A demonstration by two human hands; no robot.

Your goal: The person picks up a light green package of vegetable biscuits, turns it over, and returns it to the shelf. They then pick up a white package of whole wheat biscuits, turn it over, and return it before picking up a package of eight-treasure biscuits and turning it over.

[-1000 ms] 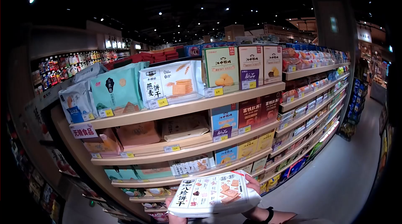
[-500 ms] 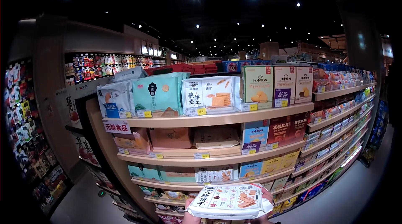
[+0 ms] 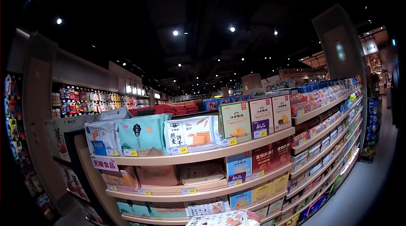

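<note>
A white packet of biscuits (image 3: 224, 219), printed with dark characters and pictures of crackers, shows at the bottom edge, its lower part cut off. Only a sliver of my right hand (image 3: 254, 216) is seen, at the packet's right edge, holding it. My left hand is out of view. Behind the packet, a similar white biscuit packet (image 3: 207, 207) lies on a lower shelf. Higher up, a white packet of oat biscuits (image 3: 192, 134) stands on the top shelf beside a mint-green packet (image 3: 143, 136).
A curved wooden shelf unit (image 3: 203, 157) fills the middle, with price tags along its edges. Cartons (image 3: 235, 120) stand at its right. More stocked shelves (image 3: 325, 107) run off to the right beside a grey floor aisle (image 3: 336, 196). Wall racks (image 3: 89, 99) stand at left.
The view has tipped up and turned right, so the shelves sit lower and further left. The held packet has slid mostly below the frame, and my left hand has left view.
</note>
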